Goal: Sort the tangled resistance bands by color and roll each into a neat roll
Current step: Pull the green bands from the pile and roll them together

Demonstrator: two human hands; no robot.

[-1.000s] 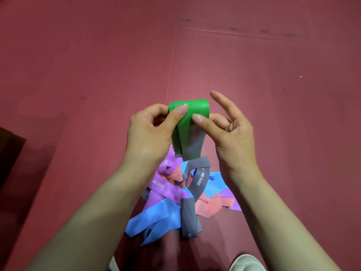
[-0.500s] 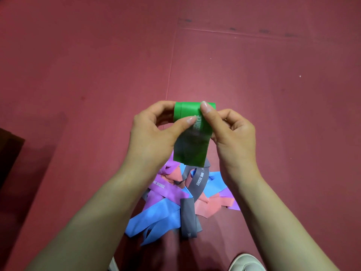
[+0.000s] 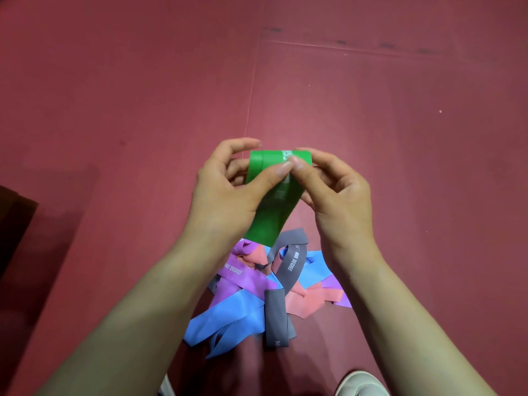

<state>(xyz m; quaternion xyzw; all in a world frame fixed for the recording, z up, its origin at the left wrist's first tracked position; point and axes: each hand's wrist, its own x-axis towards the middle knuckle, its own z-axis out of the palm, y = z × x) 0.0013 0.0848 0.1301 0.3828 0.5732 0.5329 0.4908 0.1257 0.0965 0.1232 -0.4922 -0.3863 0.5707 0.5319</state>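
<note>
— While pinching the green band (image 3: 267,221) at its rolled upper end, holds it up over the red floor (image 3: 400,138), right above the tangled pile (image 3: 257,284).
— Left hand (image 3: 225,201)?
— Curls round the roll's left side, thumb pressed on the band's front, forefinger arched over the top.
— And the right hand (image 3: 340,201)?
— Pinches the roll's right end between thumb and forefinger, thumb tip meeting the left thumb tip; other fingers loosely curled behind.
— Fully rolled?
— Only at the top. Hangs loose below as a flat tail with white lettering; whether touching the pile, cannot tell.
— Down in the pile?
— Lie crossed and tangled: purple band (image 3: 243,278), blue band (image 3: 228,315) nearest the feet, grey band (image 3: 294,264) looped over a coral band (image 3: 303,304), plus a folded grey piece (image 3: 275,318) at the near side.
— Elsewhere?
— Just a white shoe (image 3: 360,384) at the bottom edge and something dark (image 3: 14,224) at the left edge, too cut off to name.
</note>
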